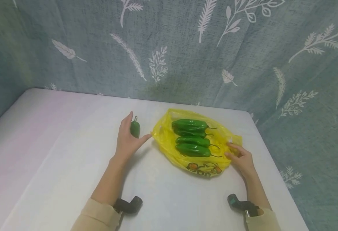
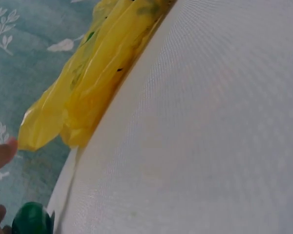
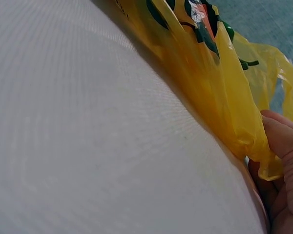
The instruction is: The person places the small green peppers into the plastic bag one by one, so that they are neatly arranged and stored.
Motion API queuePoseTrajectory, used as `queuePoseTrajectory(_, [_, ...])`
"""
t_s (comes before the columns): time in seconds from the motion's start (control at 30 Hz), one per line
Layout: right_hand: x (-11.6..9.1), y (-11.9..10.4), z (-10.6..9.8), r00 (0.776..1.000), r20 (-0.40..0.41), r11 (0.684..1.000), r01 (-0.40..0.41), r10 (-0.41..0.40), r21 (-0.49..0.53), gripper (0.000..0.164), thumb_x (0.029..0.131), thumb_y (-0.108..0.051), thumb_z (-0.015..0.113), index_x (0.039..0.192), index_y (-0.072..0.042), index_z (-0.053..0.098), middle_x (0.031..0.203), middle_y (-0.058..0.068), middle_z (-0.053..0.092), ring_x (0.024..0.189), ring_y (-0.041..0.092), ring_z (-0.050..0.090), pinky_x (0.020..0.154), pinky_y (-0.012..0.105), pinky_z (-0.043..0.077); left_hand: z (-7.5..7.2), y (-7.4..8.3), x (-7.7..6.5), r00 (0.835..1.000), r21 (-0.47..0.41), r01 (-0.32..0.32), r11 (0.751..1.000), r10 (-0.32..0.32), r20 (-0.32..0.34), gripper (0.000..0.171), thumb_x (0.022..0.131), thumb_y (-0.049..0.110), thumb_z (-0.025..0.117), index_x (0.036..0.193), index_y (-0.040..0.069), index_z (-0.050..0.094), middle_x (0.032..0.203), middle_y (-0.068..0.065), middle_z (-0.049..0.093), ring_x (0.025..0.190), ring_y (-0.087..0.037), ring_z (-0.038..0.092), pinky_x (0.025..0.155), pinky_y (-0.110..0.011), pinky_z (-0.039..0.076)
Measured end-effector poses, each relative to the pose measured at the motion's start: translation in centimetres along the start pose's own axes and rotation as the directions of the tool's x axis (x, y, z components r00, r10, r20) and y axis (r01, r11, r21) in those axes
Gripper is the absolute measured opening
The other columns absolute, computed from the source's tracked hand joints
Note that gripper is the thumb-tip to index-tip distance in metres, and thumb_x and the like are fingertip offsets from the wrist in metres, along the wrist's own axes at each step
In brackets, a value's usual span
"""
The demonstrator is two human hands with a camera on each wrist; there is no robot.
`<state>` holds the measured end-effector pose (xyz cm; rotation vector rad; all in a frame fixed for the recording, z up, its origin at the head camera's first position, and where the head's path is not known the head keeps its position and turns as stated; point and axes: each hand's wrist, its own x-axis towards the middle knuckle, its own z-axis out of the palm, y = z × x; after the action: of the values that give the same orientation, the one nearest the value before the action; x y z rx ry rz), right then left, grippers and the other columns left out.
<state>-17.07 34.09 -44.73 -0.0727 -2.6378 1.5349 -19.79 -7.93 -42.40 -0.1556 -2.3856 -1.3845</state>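
A yellow plastic bag lies spread on the white table with several long green peppers side by side on it, stems toward the right. My right hand pinches the bag's right edge between thumb and fingers; in the right wrist view the thumb presses on the crumpled film. Left of the bag, a single green pepper stands with its stem up beside the fingers of my left hand. That hand is spread wide, its thumb stretched out to the bag's left edge. The left hand partly hides this pepper.
White table surface extends to the left and in front of the bag. A grey-green curtain with white leaf prints hangs along the back and right edges. Dark camera mounts are strapped at both wrists.
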Motion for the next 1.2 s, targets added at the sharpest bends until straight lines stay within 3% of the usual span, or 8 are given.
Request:
queuePoseTrajectory(0.23, [0.0, -0.2, 0.1, 1.0, 0.002, 0.999, -0.031, 0.031, -0.018, 0.047, 0.086, -0.017, 0.07, 0.126, 0.002, 0.056, 0.138, 0.021, 0.047, 0.138, 0.033, 0.03, 0.115, 0.051, 0.021, 0.0, -0.9, -0.1, 0.997, 0.044, 0.07, 0.997, -0.072, 0.039, 0.102, 0.071, 0.025, 0.083, 0.15, 0.007, 0.022, 0.148, -0.019, 0.031, 0.135, -0.035, 0.032, 0.112, -0.052, 0.028])
queuePoseTrajectory(0.5, [0.1, -0.4, 0.3, 1.0, 0.011, 1.0, -0.029, 0.029, -0.007, 0.045, 0.086, -0.015, 0.07, 0.125, 0.002, 0.057, 0.139, 0.023, 0.047, 0.138, 0.033, 0.03, 0.115, 0.052, 0.02, -0.1, -1.8, -0.3, 0.988, 0.097, 0.131, 0.987, -0.139, 0.074, 0.105, 0.071, 0.027, 0.083, 0.151, 0.009, 0.018, 0.151, -0.019, 0.028, 0.137, -0.036, 0.029, 0.113, -0.051, 0.025])
queuePoseTrajectory(0.7, [0.4, 0.0, 0.2, 0.999, 0.005, 0.999, -0.034, 0.034, -0.031, 0.047, 0.085, -0.02, 0.071, 0.125, 0.001, 0.057, 0.139, 0.02, 0.047, 0.138, 0.034, 0.03, 0.115, 0.053, 0.021, 0.1, -2.6, -0.2, 0.969, 0.124, 0.203, 0.971, -0.217, 0.12, 0.105, 0.074, 0.031, 0.08, 0.153, 0.015, 0.013, 0.154, -0.014, 0.024, 0.14, -0.034, 0.024, 0.115, -0.051, 0.022])
queuePoseTrajectory(0.87, [0.3, 0.2, 0.1, 0.999, 0.006, 0.997, -0.043, 0.043, -0.058, 0.047, 0.086, -0.02, 0.07, 0.126, -0.001, 0.057, 0.14, 0.018, 0.047, 0.138, 0.034, 0.029, 0.114, 0.054, 0.021, 0.4, -2.8, -0.1, 0.959, 0.095, 0.253, 0.963, -0.263, 0.109, 0.102, 0.076, 0.027, 0.078, 0.153, 0.019, 0.011, 0.154, -0.014, 0.024, 0.141, -0.034, 0.025, 0.114, -0.052, 0.022])
queuePoseTrajectory(1.2, [0.3, 0.3, 0.0, 0.999, 0.001, 0.998, -0.043, 0.043, -0.049, 0.048, 0.085, -0.02, 0.071, 0.126, -0.001, 0.057, 0.14, 0.02, 0.046, 0.138, 0.036, 0.029, 0.113, 0.056, 0.022, 0.7, -2.7, 0.0, 0.912, 0.077, 0.393, 0.916, -0.399, 0.092, 0.082, 0.086, 0.02, 0.064, 0.152, 0.024, 0.016, 0.155, -0.007, 0.026, 0.141, -0.031, 0.025, 0.113, -0.053, 0.025])
